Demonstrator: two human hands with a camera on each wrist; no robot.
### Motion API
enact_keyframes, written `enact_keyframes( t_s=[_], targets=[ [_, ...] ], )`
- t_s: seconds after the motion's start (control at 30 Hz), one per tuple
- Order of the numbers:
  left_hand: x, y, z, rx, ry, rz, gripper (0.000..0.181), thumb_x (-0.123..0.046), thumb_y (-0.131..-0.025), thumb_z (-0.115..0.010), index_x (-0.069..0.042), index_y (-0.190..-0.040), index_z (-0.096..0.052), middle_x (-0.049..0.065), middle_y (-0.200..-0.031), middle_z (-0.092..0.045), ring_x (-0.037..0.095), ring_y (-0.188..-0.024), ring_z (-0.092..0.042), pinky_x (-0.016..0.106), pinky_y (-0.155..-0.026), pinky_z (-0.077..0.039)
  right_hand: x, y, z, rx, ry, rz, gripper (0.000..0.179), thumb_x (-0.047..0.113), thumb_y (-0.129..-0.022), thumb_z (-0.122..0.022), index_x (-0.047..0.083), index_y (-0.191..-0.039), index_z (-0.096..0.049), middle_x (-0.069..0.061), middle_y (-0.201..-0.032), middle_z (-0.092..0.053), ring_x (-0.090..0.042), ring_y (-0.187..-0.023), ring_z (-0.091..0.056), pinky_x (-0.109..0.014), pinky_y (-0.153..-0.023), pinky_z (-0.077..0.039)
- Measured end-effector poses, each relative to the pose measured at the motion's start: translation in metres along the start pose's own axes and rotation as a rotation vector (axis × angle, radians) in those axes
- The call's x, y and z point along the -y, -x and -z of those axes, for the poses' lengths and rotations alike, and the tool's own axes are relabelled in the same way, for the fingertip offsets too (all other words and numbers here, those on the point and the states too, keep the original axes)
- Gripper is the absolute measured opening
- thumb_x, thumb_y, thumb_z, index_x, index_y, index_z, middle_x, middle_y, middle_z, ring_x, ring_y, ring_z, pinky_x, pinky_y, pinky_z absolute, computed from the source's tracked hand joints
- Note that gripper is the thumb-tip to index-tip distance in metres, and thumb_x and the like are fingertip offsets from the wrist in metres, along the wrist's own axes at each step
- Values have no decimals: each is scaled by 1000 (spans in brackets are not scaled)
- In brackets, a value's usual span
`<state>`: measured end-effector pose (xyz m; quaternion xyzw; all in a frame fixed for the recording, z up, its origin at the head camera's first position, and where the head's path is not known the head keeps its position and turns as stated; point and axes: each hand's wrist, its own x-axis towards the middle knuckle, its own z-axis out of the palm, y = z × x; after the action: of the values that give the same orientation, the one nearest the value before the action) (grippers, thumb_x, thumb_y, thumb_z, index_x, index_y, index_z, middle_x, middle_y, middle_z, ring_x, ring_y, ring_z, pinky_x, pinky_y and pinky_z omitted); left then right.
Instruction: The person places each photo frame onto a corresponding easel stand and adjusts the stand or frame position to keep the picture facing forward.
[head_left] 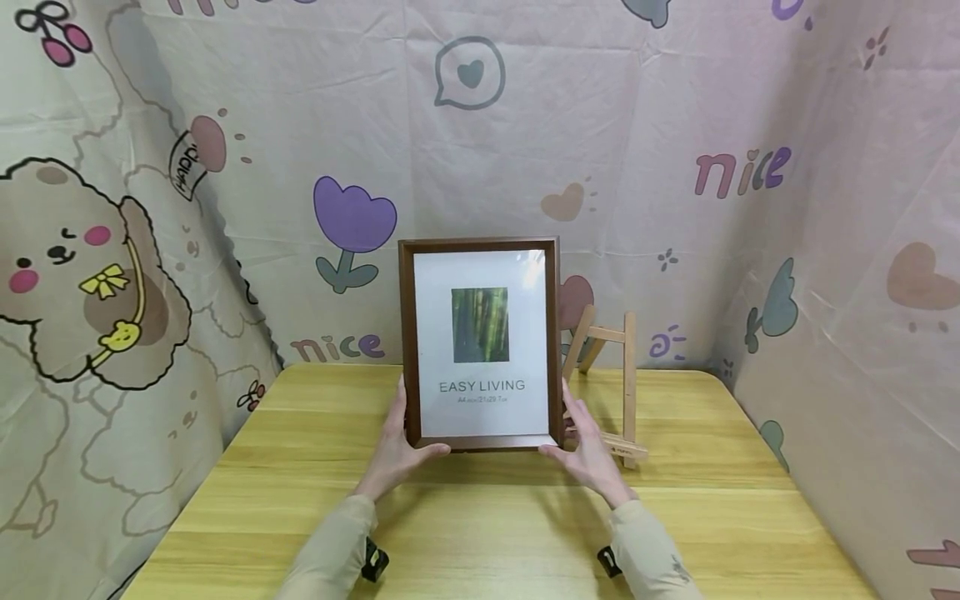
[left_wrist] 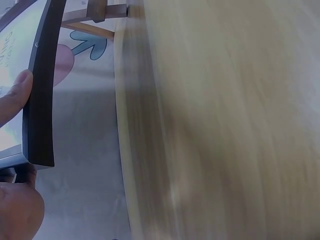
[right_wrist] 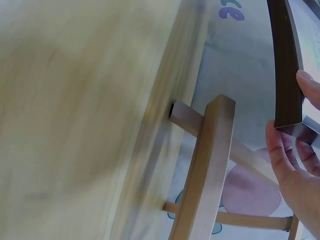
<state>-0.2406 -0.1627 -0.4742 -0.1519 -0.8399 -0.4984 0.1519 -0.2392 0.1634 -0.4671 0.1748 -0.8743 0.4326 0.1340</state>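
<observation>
A brown picture frame [head_left: 407,350] is held upright above the table, its front towards me. Behind its glass is a white sheet with a small green bamboo picture and the words "EASY LIVING". My left hand [head_left: 395,442] grips the lower left corner, thumb on the front of the bottom edge. At the lower right corner my right hand [head_left: 590,446] holds it the same way. The right wrist view shows the right fingers [right_wrist: 282,150] under and behind the corner. A wooden easel [head_left: 629,383] stands behind the frame to the right, partly hidden by it.
The wood-grain table [head_left: 480,533] ends at a rounded back edge. A patterned cloth [head_left: 480,167] hangs behind it and along both sides. In the right wrist view, the easel's ledge [right_wrist: 207,170] is close to the right hand.
</observation>
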Motion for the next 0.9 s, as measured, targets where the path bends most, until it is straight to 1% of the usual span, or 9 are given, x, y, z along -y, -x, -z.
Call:
enact_keyframes(
  t_s=[0.03, 0.2, 0.27, 0.33, 0.4, 0.53, 0.73, 0.8, 0.9],
  targets=[
    [-1, -1, -1, 0, 0, -1, 137, -27, -70, -93, -16, -163, 7, 14, -172, -2, 43, -156, -12, 67, -123, -16, 0, 0, 1, -1, -1, 4, 112, 10, -77, -85, 20, -163, -15, -27, -159, -34, -56, -140, -37, -74, -108, -36],
    [-5, -7, -7, 6, 14, -17, 138, -24, -68, -94, -17, -163, 6, 13, -172, -4, 40, -156, -13, 64, -124, -16, -3, 3, 9, -8, -7, -9, 112, 10, -77, -85, 21, -163, -15, -28, -159, -34, -54, -139, -39, -72, -107, -39],
    [-6, -9, -10, 9, 16, -26, 138, -23, -68, -94, -18, -163, 6, 13, -172, -4, 40, -157, -13, 63, -125, -16, -4, 4, 12, -19, -19, -4, 112, 8, -76, -86, 19, -163, -16, -29, -153, -40, -52, -132, -47, -67, -106, -45],
    [-7, -11, -12, 14, 17, -37, 138, -23, -68, -94, -19, -163, 5, 13, -172, -3, 39, -157, -13, 63, -125, -15, -5, 5, 14, -36, -36, 12, 113, 5, -75, -86, 17, -163, -17, -28, -143, -48, -44, -117, -59, -57, -100, -54],
    [-8, -14, -15, 20, 16, -40, 137, -24, -68, -94, -21, -164, 5, 12, -172, -3, 38, -157, -12, 62, -126, -15, -7, 5, 17, -45, -53, 26, 113, 3, -74, -86, 15, -163, -17, -24, -131, -51, -35, -104, -64, -45, -91, -60],
    [-12, -19, -20, 36, -2, -39, 137, -26, -69, -94, -22, -163, 5, 9, -172, -2, 36, -158, -11, 60, -126, -15, -12, 6, 21, -65, -64, 42, 113, 0, -74, -86, 13, -163, -17, -21, -124, -53, -29, -99, -64, -34, -86, -62],
    [-16, -26, -29, 50, -21, -75, 136, -28, -70, -93, -12, -163, 5, 13, -172, -1, 39, -157, -9, 62, -125, -15, -19, 9, 29, -114, -74, 90, 116, -3, -70, -85, 17, -163, -17, -20, -118, -53, -21, -91, -62, -31, -79, -62],
    [-17, -29, -32, 50, -19, -93, 135, -28, -70, -93, -10, -163, 4, 14, -172, -2, 39, -157, -10, 62, -125, -17, -20, 10, 32, -119, -65, 82, 117, -1, -71, -86, 18, -163, -17, -21, -121, -53, -20, -91, -61, -28, -79, -61],
    [-18, -32, -36, 51, -23, -127, 135, -27, -70, -93, -9, -163, 3, 15, -171, -4, 40, -157, -12, 63, -124, -18, -22, 12, 36, -104, -61, 41, 115, 2, -73, -86, 16, -163, -16, -25, -133, -49, -26, -97, -61, -29, -82, -61]
  ],
)
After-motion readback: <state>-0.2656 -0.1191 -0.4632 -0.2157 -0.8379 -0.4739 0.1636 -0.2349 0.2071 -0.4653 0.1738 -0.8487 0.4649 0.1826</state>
